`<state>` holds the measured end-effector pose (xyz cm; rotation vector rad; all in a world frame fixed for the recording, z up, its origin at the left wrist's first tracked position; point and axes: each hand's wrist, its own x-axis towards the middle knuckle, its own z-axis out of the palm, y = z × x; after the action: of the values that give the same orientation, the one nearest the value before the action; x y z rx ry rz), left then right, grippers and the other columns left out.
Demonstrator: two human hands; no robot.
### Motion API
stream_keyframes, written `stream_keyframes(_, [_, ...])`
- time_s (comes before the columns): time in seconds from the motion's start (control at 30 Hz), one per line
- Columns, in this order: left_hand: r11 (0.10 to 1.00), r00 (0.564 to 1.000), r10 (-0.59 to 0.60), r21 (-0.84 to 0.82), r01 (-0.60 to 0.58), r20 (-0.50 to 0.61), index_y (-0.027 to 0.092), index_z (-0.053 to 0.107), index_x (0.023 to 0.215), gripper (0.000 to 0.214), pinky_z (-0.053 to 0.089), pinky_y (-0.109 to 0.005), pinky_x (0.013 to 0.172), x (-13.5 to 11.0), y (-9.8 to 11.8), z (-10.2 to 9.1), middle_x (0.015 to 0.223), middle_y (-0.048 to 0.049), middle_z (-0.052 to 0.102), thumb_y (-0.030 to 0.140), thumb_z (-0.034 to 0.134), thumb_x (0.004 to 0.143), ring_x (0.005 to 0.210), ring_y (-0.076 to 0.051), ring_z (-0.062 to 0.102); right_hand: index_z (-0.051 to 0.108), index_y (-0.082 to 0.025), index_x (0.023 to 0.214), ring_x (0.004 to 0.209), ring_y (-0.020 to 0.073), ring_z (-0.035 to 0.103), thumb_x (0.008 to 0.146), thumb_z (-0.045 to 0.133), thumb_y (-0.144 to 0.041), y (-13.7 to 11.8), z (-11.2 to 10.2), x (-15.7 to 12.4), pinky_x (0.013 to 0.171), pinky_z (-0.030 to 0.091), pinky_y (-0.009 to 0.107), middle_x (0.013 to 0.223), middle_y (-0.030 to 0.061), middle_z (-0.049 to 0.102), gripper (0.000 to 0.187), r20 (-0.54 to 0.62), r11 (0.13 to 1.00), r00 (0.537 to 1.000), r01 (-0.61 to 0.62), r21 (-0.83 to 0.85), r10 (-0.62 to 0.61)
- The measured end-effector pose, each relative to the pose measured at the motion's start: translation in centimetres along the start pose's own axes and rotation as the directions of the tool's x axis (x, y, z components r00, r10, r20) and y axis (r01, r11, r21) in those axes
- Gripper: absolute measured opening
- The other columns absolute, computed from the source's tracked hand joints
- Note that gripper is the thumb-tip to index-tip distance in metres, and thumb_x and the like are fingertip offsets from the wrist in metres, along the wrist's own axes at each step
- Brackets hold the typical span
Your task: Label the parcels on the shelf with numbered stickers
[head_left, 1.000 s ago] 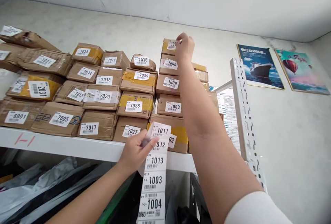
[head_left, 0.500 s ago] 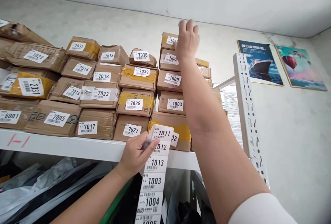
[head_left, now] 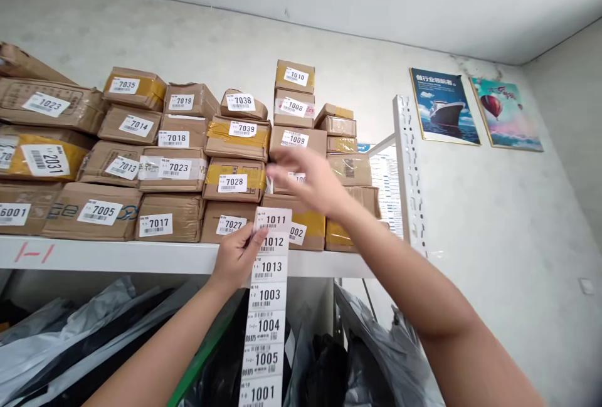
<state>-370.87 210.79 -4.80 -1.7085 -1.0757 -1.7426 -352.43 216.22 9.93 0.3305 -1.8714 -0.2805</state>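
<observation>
My left hand (head_left: 239, 255) pinches a long strip of white numbered labels (head_left: 266, 297) near its top, with 1011 uppermost and the rest hanging down. Blurred by motion, my right hand (head_left: 305, 178) passes in front of the stacked boxes, just above the strip; whether its fingers hold anything is unclear. Behind it a cardboard box labelled 1009 (head_left: 298, 139) is partly covered. Above that sit a box labelled 1008 (head_left: 294, 108) and, at the top of the stack, a small box labelled 1010 (head_left: 295, 76).
Several labelled cardboard boxes (head_left: 176, 170) fill the white shelf (head_left: 141, 258) to the left. Unlabelled boxes (head_left: 350, 169) stand right of the stack, near a perforated metal post (head_left: 408, 175). Grey and black plastic bags (head_left: 84, 325) lie below the shelf. Two posters (head_left: 444, 106) hang on the wall.
My right hand has come down from the 1010 box at the top of the stack to the front of the lower boxes. My left hand still holds the label strip.
</observation>
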Motion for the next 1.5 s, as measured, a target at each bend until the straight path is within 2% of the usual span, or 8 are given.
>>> stream_keyframes(0.2, [0.895, 0.930, -0.260, -0.296, 0.333, 0.259, 0.017, 0.066, 0.083, 0.038, 0.044, -0.023, 0.062, -3.6, 4.4, 3.4, 0.077, -0.0026, 0.063, 0.054, 0.058, 0.089, 0.069, -0.015, 0.055, 0.069, -0.022, 0.108, 0.087, 0.0147, 0.067, 0.091, 0.062, -0.026, -3.9, 0.2, -14.1, 0.067, 0.056, 0.025, 0.103, 0.0058, 0.072, 0.019, -0.022, 0.901, 0.939, -0.322, 0.289, 0.343])
stream_keyframes(0.33, [0.710, 0.854, -0.435, -0.474, 0.521, 0.286, 0.016, 0.067, 0.090, 0.038, 0.047, -0.024, 0.065, -6.9, 6.6, 6.1, 0.083, -0.0032, 0.067, 0.051, 0.076, 0.075, 0.071, -0.015, 0.058, 0.070, -0.020, 0.098, 0.070, 0.0128, 0.064, 0.085, 0.070, -0.028, -4.8, 0.2, -18.5, 0.063, 0.053, 0.025, 0.088, 0.0038, 0.073, 0.016, -0.037, 0.780, 0.826, -0.515, 0.355, 0.562])
stream_keyframes(0.47, [0.746, 0.835, -0.520, -0.382, 0.546, 0.179, 0.016, 0.055, 0.066, 0.044, 0.035, -0.018, 0.050, -9.3, 7.7, 7.6, 0.058, 0.0041, 0.051, 0.055, 0.072, 0.078, 0.054, -0.009, 0.043, 0.070, -0.019, 0.091, 0.067, 0.0135, 0.063, 0.085, 0.070, -0.034, -5.9, 0.4, -21.1, 0.061, 0.052, 0.026, 0.081, 0.0040, 0.072, 0.016, -0.043, 0.674, 0.732, -0.601, 0.430, 0.680])
stream_keyframes(0.57, [0.780, 0.837, -0.537, -0.314, 0.541, 0.107, 0.017, 0.052, 0.064, 0.046, 0.032, -0.018, 0.047, -9.9, 8.4, 8.2, 0.054, 0.0055, 0.047, 0.057, 0.069, 0.080, 0.051, -0.008, 0.040, 0.072, -0.020, 0.089, 0.076, 0.0153, 0.066, 0.087, 0.068, -0.032, -6.5, 0.2, -21.9, 0.064, 0.052, 0.025, 0.087, 0.0047, 0.072, 0.012, -0.104, 0.726, 0.750, -0.581, 0.368, 0.653])
stream_keyframes(0.83, [0.779, 0.770, -0.503, -0.180, 0.601, 0.393, 0.016, 0.072, 0.083, 0.042, 0.043, -0.025, 0.057, -8.9, 8.6, 8.3, 0.072, -0.0032, 0.069, 0.055, 0.076, 0.072, 0.064, -0.018, 0.060, 0.069, -0.022, 0.091, 0.080, 0.0166, 0.063, 0.092, 0.061, -0.026, -2.4, -1.9, -20.4, 0.071, 0.053, 0.030, 0.088, 0.0037, 0.069, 0.009, -0.378, 0.876, 0.792, -0.456, 0.156, 0.480])
stream_keyframes(1.17, [0.878, 0.887, -0.250, -0.295, 0.377, 0.388, 0.018, 0.067, 0.080, 0.039, 0.047, -0.027, 0.082, -8.4, 5.9, 8.4, 0.107, -0.0067, 0.064, 0.050, 0.051, 0.095, 0.094, -0.020, 0.060, 0.064, -0.021, 0.109, 0.083, 0.0192, 0.058, 0.093, 0.058, -0.030, 3.0, -2.7, -20.3, 0.066, 0.049, 0.032, 0.106, 0.0109, 0.058, 0.019, -0.495, 0.697, 0.810, -0.551, -0.459, 0.314])
stream_keyframes(1.27, [0.878, 0.899, -0.254, -0.304, 0.369, 0.356, 0.018, 0.066, 0.077, 0.040, 0.047, -0.026, 0.076, -8.0, 5.5, 9.0, 0.096, -0.0059, 0.062, 0.051, 0.051, 0.095, 0.085, -0.018, 0.059, 0.067, -0.021, 0.099, 0.091, 0.0226, 0.058, 0.094, 0.057, -0.029, 2.9, -3.0, -20.8, 0.075, 0.051, 0.037, 0.099, 0.0101, 0.062, 0.013, -0.358, 0.736, 0.906, -0.401, -0.546, 0.228])
stream_keyframes(1.5, [0.782, 0.861, -0.345, -0.393, 0.483, 0.373, 0.022, 0.066, 0.100, 0.033, 0.046, -0.023, 0.063, -7.4, 5.9, 10.7, 0.077, -0.0001, 0.062, 0.052, 0.063, 0.087, 0.069, -0.016, 0.057, 0.066, -0.024, 0.117, 0.099, 0.0190, 0.064, 0.093, 0.062, -0.029, -1.3, -3.4, -22.1, 0.076, 0.056, 0.032, 0.109, 0.0074, 0.069, 0.025, -0.152, 0.923, 0.912, -0.384, 0.011, 0.381])
